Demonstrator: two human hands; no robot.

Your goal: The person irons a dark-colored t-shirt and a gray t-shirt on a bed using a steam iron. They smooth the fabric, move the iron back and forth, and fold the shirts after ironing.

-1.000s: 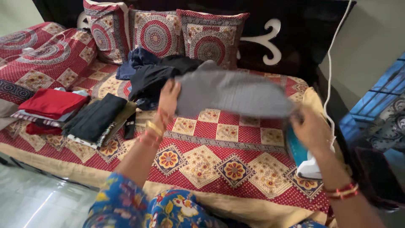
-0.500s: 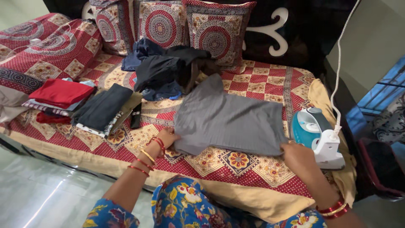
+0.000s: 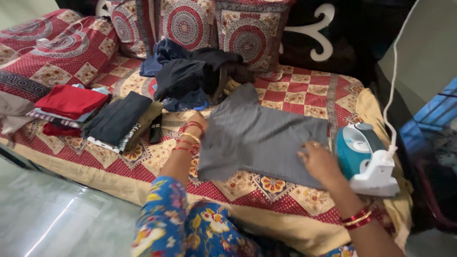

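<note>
A grey garment (image 3: 259,135) lies spread flat on the red patterned bedsheet (image 3: 304,93). My left hand (image 3: 198,121) rests on its upper left edge, fingers flat against the cloth. My right hand (image 3: 318,159) presses down on its lower right part with fingers spread. Just right of that hand stands a teal and white iron (image 3: 365,159) on its heel, with a white cord (image 3: 394,85) running up the wall.
A heap of dark clothes (image 3: 193,76) lies behind the grey garment. Folded piles sit at the left: a red stack (image 3: 70,101) and a black stack (image 3: 118,119). Patterned pillows (image 3: 216,31) lean on the dark headboard. A pale tiled floor (image 3: 52,219) lies below.
The grey garment came down from the air and now lies flat on the bed. My left hand slid up its left edge, and my right hand moved onto the cloth.
</note>
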